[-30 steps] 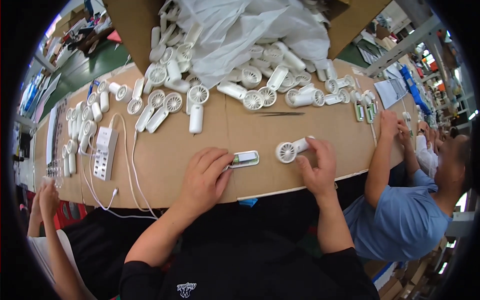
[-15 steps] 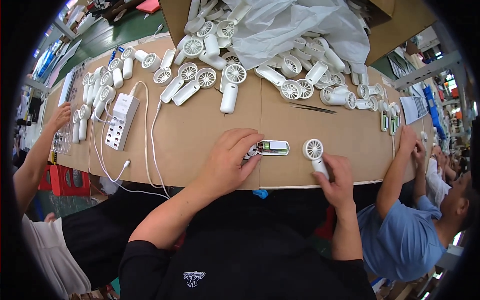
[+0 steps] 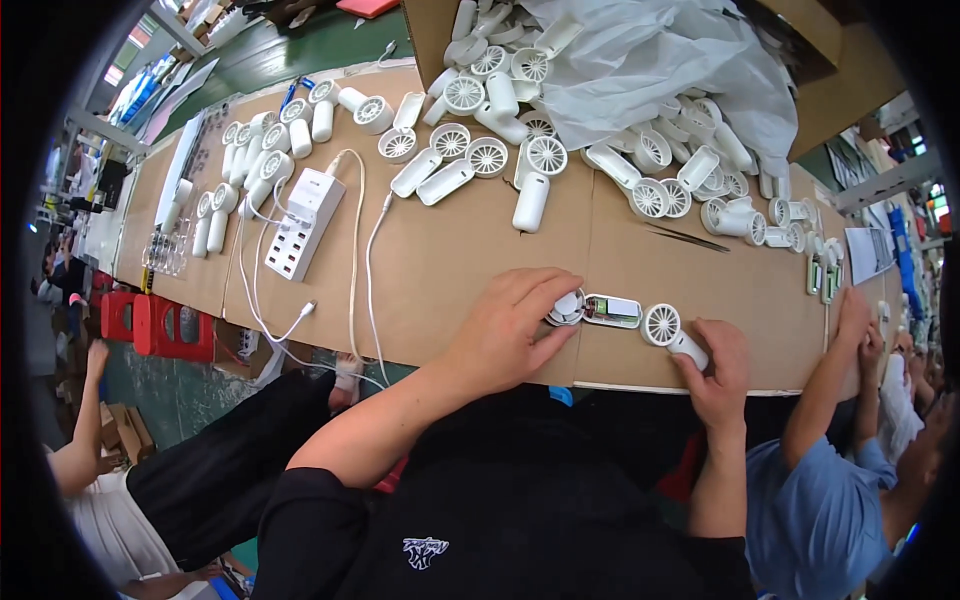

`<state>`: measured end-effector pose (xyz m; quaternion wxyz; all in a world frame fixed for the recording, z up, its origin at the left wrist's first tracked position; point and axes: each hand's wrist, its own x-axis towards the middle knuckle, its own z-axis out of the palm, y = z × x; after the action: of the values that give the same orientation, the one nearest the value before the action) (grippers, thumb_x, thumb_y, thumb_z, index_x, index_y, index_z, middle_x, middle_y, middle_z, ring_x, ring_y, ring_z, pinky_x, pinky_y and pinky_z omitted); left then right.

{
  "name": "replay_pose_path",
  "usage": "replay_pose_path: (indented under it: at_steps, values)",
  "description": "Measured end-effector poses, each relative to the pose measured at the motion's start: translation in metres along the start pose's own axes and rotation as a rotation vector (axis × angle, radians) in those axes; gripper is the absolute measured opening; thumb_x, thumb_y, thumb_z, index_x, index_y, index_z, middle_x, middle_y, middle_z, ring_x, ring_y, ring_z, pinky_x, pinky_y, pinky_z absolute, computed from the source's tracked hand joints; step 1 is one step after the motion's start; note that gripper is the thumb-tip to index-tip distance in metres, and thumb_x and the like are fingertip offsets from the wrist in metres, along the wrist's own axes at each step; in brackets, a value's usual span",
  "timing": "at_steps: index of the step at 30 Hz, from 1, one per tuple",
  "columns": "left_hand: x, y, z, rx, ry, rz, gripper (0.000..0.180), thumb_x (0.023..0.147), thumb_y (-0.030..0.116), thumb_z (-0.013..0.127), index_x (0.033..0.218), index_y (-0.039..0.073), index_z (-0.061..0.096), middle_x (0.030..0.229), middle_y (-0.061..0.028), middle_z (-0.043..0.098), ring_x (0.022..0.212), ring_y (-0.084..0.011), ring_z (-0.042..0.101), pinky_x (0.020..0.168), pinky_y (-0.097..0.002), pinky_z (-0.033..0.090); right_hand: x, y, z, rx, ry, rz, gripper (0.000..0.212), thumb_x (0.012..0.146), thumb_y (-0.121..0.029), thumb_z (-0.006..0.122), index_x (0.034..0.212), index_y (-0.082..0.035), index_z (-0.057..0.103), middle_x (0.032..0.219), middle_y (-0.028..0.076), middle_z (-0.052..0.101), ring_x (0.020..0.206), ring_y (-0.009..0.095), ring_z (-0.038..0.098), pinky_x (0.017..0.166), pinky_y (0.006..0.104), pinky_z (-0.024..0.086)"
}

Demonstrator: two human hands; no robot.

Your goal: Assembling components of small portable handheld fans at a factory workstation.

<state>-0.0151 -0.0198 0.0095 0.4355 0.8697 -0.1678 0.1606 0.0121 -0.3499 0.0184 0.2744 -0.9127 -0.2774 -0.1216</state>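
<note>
The left hand (image 3: 512, 328) holds the opened handheld fan (image 3: 612, 311) by its head, long axis running rightward from those fingertips toward the ribbed fan shell (image 3: 661, 325) pinched by its handle in the right hand (image 3: 724, 366).

White multi-port charger (image 3: 306, 222) and cables (image 3: 386, 206), red stools (image 3: 172, 326) on green floor (image 3: 190, 395).
</note>
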Motion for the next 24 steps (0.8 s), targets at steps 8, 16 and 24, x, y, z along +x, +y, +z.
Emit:
replay_pose_path:
  at_steps: [8, 16, 24]
  values:
    - [-0.001, -0.005, -0.003, 0.013, -0.025, -0.02, 0.05, 0.085, 0.01, 0.079, 0.133, 0.008, 0.065, 0.129, -0.0069, 0.068, 0.115, -0.0259, 0.064, 0.102, -0.0376, 0.049, 0.001, -0.009, -0.007, 0.005, -0.075, -0.022, 0.047, 0.079, -0.011, 0.084, 0.122, -0.003, 0.07, 0.116, 0.01, 0.072, 0.104, 0.029, 0.064, 0.095, 0.0389, 0.052]
    - [0.003, -0.002, -0.005, 0.029, -0.035, 0.029, 0.055, 0.083, 0.009, 0.081, 0.135, 0.008, 0.065, 0.132, -0.0073, 0.068, 0.115, -0.0265, 0.064, 0.104, -0.0379, 0.048, -0.009, 0.002, -0.003, 0.003, 0.029, 0.08, 0.041, 0.081, -0.006, 0.081, 0.121, -0.004, 0.071, 0.116, 0.011, 0.072, 0.102, 0.029, 0.065, 0.093, 0.0385, 0.053]
    - [0.003, -0.004, -0.003, 0.018, -0.06, 0.037, 0.056, 0.084, 0.012, 0.08, 0.137, 0.008, 0.062, 0.132, -0.0074, 0.067, 0.115, -0.0269, 0.064, 0.102, -0.037, 0.048, 0.026, -0.02, 0.01, 0.214, 0.13, 0.017, 0.04, 0.081, -0.004, 0.081, 0.12, -0.004, 0.072, 0.115, 0.011, 0.073, 0.1, 0.028, 0.067, 0.091, 0.0368, 0.053]
